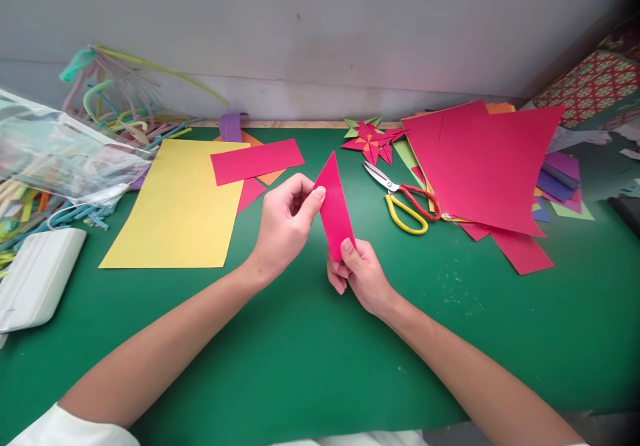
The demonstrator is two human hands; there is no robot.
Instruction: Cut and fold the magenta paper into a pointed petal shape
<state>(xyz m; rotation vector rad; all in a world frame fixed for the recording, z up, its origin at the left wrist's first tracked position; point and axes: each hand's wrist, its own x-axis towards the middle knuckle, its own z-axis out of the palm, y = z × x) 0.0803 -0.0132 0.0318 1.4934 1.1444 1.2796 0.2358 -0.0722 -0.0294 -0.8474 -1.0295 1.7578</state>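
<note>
A folded red paper strip (336, 216), its top end coming to a point, is held up over the green table between my two hands. My left hand (286, 223) pinches its upper left edge between thumb and fingers. Lower down, my right hand (363, 273) grips the bottom end, thumb in front and fingers curled behind. To the right of the strip lie scissors (400, 196) with one red and one yellow handle. A flat red paper rectangle (257, 161) rests beyond my left hand, partly over a yellow sheet (180, 206).
Folded red paper stars (369, 143) lie near the wall. Large red sheets (480, 166) are stacked on the right, beside purple paper pieces (560, 173). At left are colourful pipe cleaners (125, 113), a clear plastic bag (60, 146) and a white box-shaped device (43, 276) on the green table (300, 366).
</note>
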